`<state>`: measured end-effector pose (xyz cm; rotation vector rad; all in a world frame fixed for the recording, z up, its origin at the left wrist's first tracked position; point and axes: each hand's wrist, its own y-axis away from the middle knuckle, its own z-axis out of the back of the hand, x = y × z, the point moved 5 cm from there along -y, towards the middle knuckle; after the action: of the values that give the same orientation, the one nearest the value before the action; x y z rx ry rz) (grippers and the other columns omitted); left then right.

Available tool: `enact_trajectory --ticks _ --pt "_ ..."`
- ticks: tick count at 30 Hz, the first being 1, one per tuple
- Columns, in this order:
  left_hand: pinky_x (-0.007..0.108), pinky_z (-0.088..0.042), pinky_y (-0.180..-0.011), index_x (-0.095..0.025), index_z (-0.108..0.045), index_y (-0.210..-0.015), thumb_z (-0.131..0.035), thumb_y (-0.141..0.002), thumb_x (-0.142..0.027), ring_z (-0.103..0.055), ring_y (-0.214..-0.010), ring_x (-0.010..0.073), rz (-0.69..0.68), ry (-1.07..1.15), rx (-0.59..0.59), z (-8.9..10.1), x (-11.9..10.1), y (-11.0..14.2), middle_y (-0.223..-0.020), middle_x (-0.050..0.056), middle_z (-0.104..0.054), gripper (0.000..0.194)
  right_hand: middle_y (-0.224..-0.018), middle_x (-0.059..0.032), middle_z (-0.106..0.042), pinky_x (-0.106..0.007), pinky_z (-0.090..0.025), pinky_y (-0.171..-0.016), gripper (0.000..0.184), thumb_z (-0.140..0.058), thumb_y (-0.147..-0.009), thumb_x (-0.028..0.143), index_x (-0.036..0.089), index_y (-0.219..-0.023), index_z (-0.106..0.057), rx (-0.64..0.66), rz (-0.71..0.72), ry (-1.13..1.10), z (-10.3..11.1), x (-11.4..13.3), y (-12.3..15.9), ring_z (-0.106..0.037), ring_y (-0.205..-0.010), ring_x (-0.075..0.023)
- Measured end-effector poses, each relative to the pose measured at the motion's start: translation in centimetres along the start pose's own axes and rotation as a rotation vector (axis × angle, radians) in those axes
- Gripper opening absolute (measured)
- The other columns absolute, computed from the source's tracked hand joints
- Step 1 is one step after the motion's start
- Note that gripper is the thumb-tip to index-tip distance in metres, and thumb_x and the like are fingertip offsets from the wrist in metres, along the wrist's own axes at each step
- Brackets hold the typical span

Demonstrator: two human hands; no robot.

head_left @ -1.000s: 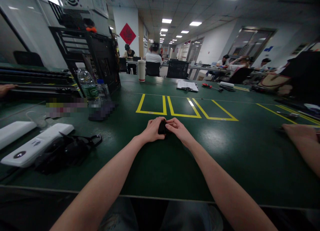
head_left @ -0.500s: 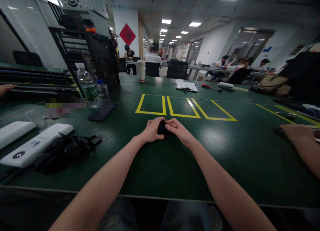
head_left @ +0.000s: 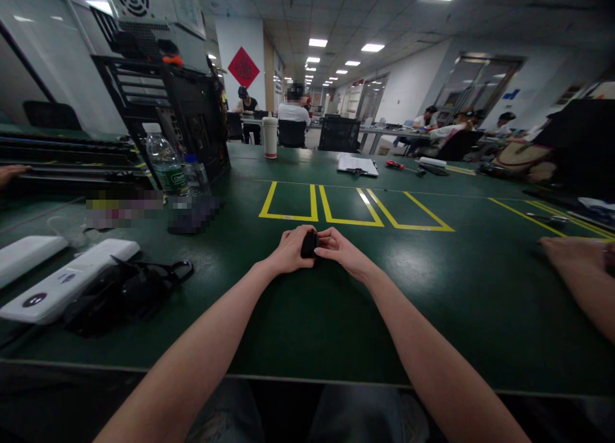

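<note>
Between my hands is a small black block-like object (head_left: 309,245), just above or on the green table; its exact kind is too small to make out. My left hand (head_left: 291,249) is closed around its left side, thumb at the near edge and fingers over the far edge. At its right side, my right hand (head_left: 340,249) pinches with thumb and fingertips against the object. The fingers hide part of it. Just beyond my hands, yellow tape outlines (head_left: 288,216) mark the green table (head_left: 317,321).
To the left lie a white power bank (head_left: 72,280), black straps (head_left: 127,289) and a water bottle (head_left: 166,161) by a black computer case (head_left: 192,104). A cup (head_left: 270,137), clipboard (head_left: 358,165) and screwdriver (head_left: 401,167) stand farther back. Another person's hand (head_left: 574,257) is at right.
The right thumb and fingers have shifted slightly on the black object, which seems turned a little and shows more of its near face. The left hand keeps its hold.
</note>
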<state>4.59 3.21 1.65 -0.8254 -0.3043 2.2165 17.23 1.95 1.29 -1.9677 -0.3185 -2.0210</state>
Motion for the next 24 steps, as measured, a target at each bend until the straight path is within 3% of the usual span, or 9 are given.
enact_trajectory --ticks 5,10,18,24 --pt "0.041 -0.026 -0.093 -0.024 -0.032 -0.114 -0.064 -0.061 -0.024 -0.045 -0.105 0.0238 -0.005 0.007 0.005 0.05 -0.09 -0.03 -0.109 0.004 -0.047 0.062 -0.085 0.0004 -0.06 -0.037 -0.039 -0.084 0.023 -0.059 -0.072 0.036 0.023 -0.09 -0.052 -0.076 -0.008 0.045 0.36 -0.39 -0.15 -0.055 -0.088 -0.0175" --pt "0.041 -0.027 -0.092 -0.024 -0.032 -0.114 -0.063 -0.061 -0.023 -0.044 -0.106 0.0243 -0.008 0.014 0.014 0.3 -0.39 0.05 -0.11 0.005 -0.047 0.062 -0.093 -0.0014 -0.059 -0.037 -0.039 -0.086 0.027 -0.06 -0.072 0.034 0.022 -0.095 -0.052 -0.1 -0.033 0.066 0.46 -0.96 -0.57 -0.054 -0.091 -0.0176" --pt "0.042 -0.026 -0.093 -0.023 -0.033 -0.113 -0.063 -0.06 -0.022 -0.045 -0.104 0.0245 0.001 0.026 0.019 0.27 -0.34 0.05 -0.109 0.004 -0.047 0.061 -0.094 0.0 -0.057 -0.037 -0.039 -0.088 0.033 -0.067 -0.066 0.024 0.023 -0.095 -0.05 0.004 -0.012 0.039 0.2 -0.33 -0.09 -0.052 -0.097 -0.0177" --pt "0.042 -0.026 -0.093 -0.023 -0.032 -0.114 -0.063 -0.062 -0.023 -0.045 -0.105 0.0242 0.003 0.023 0.02 0.32 -0.46 0.05 -0.11 0.005 -0.047 0.06 -0.09 -0.0005 -0.059 -0.04 -0.039 -0.085 0.023 -0.055 -0.075 0.038 0.024 -0.093 -0.051 -0.071 -0.015 0.084 0.46 -0.62 -0.15 -0.054 -0.091 -0.0188"
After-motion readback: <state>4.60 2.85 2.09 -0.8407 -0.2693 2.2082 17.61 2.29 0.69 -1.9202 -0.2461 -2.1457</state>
